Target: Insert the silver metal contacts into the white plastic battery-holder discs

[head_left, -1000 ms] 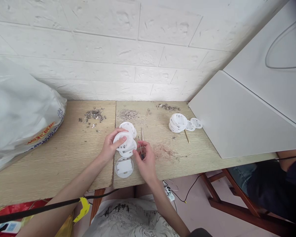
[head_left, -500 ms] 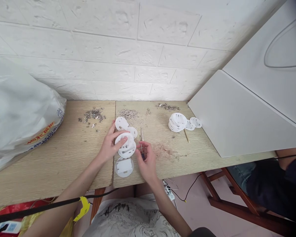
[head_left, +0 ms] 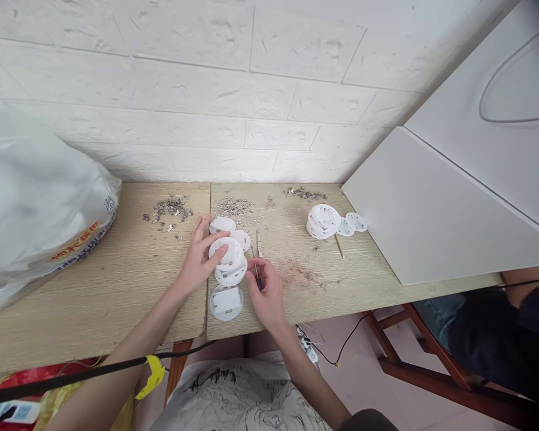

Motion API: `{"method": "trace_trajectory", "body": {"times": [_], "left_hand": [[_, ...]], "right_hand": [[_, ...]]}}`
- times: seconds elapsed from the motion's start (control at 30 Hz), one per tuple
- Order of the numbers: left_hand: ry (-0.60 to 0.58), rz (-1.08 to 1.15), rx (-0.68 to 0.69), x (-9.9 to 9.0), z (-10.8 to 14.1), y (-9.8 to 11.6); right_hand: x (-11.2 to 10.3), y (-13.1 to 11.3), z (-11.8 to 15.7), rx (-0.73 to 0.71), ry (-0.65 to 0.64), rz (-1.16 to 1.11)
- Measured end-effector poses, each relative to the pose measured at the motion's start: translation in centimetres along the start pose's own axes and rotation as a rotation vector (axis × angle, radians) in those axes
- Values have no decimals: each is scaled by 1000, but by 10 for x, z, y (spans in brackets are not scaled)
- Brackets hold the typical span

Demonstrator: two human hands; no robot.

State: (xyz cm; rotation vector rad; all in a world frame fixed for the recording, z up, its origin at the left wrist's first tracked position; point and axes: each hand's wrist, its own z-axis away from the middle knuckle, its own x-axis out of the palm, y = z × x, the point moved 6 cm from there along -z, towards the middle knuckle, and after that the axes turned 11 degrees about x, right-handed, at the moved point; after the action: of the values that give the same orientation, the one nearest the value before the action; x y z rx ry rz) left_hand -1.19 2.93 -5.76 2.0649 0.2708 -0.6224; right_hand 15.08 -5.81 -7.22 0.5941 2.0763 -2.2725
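My left hand point(head_left: 196, 258) grips a white round plastic disc point(head_left: 228, 256) with slots, its thumb lying across the disc's face. This disc tops other white discs near the table's front edge. Behind it lie a smaller white disc point(head_left: 241, 240) and another white disc point(head_left: 222, 225) beside my left fingertips. Closer to me rests a white disc with a raised rectangular housing point(head_left: 227, 301). My right hand point(head_left: 267, 293), just right of the discs, is closed around a thin screwdriver point(head_left: 259, 283) with a dark handle, its shaft pointing away from me. My fingers partly hide the handle.
Small metal pieces lie in heaps point(head_left: 173, 208), point(head_left: 234, 207) along the wall. Flat metal tweezers point(head_left: 259, 243) lie beyond my right hand. A stack of white discs point(head_left: 323, 221) stands right, near a thin stick point(head_left: 339, 246) and a white panel point(head_left: 413, 209). A plastic bag point(head_left: 40, 209) bulges left.
My left hand has shifted slightly left, and the disc under its thumb now lies at a different angle. The disc by its fingertips has turned a little. My right hand has barely moved.
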Motion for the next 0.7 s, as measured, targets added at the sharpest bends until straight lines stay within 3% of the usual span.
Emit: {"method": "trace_trajectory", "body": {"times": [0.4,0.7], "left_hand": [[45,-17,10,-3,-2,1],[78,166,-82,-2,-1,-8]], "right_hand": [[1,2,0,16,-17,-35],[0,12,1,40,-21,-206]]}}
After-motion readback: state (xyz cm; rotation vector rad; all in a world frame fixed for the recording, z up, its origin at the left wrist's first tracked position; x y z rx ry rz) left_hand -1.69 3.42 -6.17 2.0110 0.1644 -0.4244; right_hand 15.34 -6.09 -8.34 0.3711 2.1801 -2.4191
